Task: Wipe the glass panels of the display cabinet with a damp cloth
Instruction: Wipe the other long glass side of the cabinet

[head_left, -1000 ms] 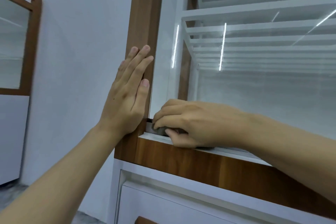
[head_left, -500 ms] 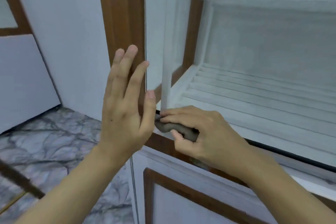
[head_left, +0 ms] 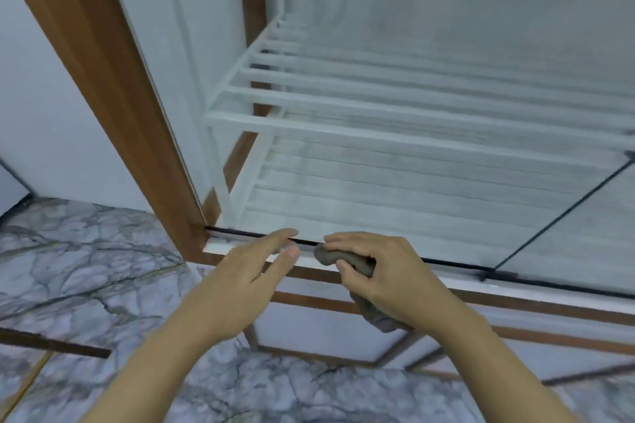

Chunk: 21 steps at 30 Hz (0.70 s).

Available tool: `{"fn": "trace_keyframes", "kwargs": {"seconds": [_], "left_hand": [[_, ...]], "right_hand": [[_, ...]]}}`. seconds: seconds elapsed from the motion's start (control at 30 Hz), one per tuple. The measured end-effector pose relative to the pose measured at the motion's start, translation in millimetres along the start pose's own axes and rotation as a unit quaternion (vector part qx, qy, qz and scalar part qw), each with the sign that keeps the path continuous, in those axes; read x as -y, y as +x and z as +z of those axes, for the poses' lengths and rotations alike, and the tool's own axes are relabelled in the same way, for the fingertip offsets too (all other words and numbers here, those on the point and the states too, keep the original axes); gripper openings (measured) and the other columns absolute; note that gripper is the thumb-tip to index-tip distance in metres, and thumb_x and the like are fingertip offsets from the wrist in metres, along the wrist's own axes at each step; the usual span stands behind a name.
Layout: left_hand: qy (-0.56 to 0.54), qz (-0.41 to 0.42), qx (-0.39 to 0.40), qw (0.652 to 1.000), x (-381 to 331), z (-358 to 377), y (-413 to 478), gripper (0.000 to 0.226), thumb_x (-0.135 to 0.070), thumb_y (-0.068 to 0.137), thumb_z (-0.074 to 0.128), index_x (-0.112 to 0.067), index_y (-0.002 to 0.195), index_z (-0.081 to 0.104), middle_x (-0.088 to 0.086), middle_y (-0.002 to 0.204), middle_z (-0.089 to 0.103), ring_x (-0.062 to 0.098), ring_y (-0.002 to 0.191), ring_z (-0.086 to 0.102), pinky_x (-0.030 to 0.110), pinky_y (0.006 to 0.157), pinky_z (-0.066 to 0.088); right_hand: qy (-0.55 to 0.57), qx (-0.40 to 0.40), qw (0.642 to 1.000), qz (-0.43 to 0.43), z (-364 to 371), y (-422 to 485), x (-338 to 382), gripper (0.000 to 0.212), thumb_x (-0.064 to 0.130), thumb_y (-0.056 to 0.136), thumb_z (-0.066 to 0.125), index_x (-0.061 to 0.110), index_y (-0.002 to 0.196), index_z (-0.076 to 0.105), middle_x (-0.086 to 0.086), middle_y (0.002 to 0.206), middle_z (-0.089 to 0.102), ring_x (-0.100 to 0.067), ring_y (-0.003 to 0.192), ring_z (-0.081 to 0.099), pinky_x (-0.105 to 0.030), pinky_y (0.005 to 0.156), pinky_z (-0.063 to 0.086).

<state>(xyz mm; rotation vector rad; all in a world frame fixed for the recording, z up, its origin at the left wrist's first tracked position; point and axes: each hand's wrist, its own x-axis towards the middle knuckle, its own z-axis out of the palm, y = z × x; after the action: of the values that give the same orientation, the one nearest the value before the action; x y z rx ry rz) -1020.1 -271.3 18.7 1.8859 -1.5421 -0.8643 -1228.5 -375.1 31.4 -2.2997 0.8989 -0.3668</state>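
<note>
The display cabinet has a brown wooden frame (head_left: 113, 89) and a large glass panel (head_left: 429, 134) with white slatted shelves behind it. My right hand (head_left: 381, 278) grips a bunched grey cloth (head_left: 331, 256) at the bottom edge of the glass, near the black seal strip. A tail of the cloth hangs below my palm. My left hand (head_left: 240, 282) hovers just left of it with fingers straight, fingertips near the lower rail of the frame.
A grey marble floor (head_left: 79, 271) lies below and to the left. A white wall (head_left: 41, 113) stands left of the cabinet. White lower panels with brown trim (head_left: 309, 330) sit under the glass section. A second glass pane meets this one at the right (head_left: 567, 209).
The view tilted down toward the floor. My left hand came off the wooden post and dropped beside the right hand. My right hand with the cloth shifted right along the bottom edge.
</note>
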Motion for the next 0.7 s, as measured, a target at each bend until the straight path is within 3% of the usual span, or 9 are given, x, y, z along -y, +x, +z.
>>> {"fn": "trace_keyframes", "kwargs": {"seconds": [0.17,0.37,0.47,0.57,0.7], "left_hand": [[0.038,0.065,0.076,0.994,-76.4,1.5,8.1,0.062,-0.073,0.093,0.030,-0.047,0.146,0.046,-0.027,0.148,0.047,-0.009,0.135,0.040,0.026,0.116,0.033],[0.090,0.140,0.047,0.985,-176.6,33.9,22.7,0.063,-0.074,0.093,0.028,-0.046,0.147,0.045,-0.029,0.148,0.045,-0.006,0.137,0.039,0.025,0.115,0.031],[0.105,0.197,-0.028,0.974,-236.2,54.6,27.9,0.062,-0.071,0.095,0.029,-0.043,0.147,0.047,-0.028,0.148,0.046,-0.003,0.139,0.039,0.029,0.118,0.032],[0.092,0.258,-0.148,0.950,-298.2,72.4,36.5,0.052,-0.063,0.101,0.034,-0.038,0.144,0.051,-0.030,0.140,0.048,-0.006,0.133,0.042,0.008,0.104,0.028],[0.104,0.327,-0.299,0.890,-372.5,81.0,51.5,0.051,-0.050,0.103,0.036,-0.026,0.145,0.052,-0.014,0.143,0.052,0.001,0.133,0.042,0.001,0.102,0.022]], "right_hand": [[0.013,-0.070,0.997,0.037,-58.2,-54.6,4.3,0.032,0.021,0.098,0.065,0.029,0.128,0.071,0.023,0.131,0.063,0.012,0.122,0.050,0.001,0.101,0.030],[0.023,-0.194,0.981,0.008,-146.9,-106.3,-16.4,0.033,0.020,0.098,0.065,0.028,0.129,0.072,0.020,0.132,0.066,0.009,0.125,0.053,-0.013,0.110,0.038],[0.002,-0.269,0.961,-0.057,-209.2,-125.3,-25.5,0.030,0.018,0.099,0.065,0.027,0.126,0.072,0.020,0.132,0.066,0.009,0.126,0.054,-0.015,0.111,0.039],[-0.019,-0.347,0.928,-0.132,-272.0,-138.5,-32.3,0.030,0.021,0.095,0.062,0.022,0.123,0.074,0.017,0.130,0.067,0.008,0.125,0.056,-0.013,0.108,0.039],[-0.066,-0.461,0.860,-0.210,-339.7,-144.1,-35.0,0.031,0.014,0.096,0.061,0.011,0.124,0.073,0.006,0.133,0.067,0.000,0.126,0.058,-0.013,0.108,0.040]]}}
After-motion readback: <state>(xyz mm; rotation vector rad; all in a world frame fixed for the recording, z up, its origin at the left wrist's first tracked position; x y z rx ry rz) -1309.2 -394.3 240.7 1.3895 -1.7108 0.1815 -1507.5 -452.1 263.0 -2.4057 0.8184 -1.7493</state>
